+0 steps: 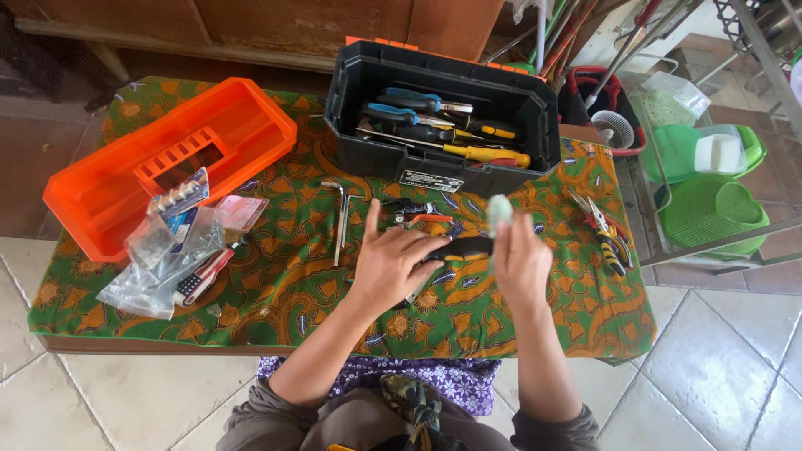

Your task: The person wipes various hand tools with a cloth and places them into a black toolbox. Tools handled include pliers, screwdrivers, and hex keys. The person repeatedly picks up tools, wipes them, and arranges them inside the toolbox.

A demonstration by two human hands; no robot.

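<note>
Over patterned green-orange cloth (276,284) on low table: wiping step in hand, by the look of it. Left hand (393,259) grips black-handled tool (464,248), fingers curled on handle, index raised. Right hand (520,263) pinches pale green rag (499,210) at tool's 1 o'clock, fingers narrow around it. Next move likely calls for rag drawn along tool, steady grip. Black toolbox (443,117) at 12 o'clock; orange tray (167,150) at 10; pliers (606,230) at 3.

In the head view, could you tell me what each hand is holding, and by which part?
The left hand grips a black-handled tool by its handle. The right hand pinches a pale green cloth at its lower end.
</note>
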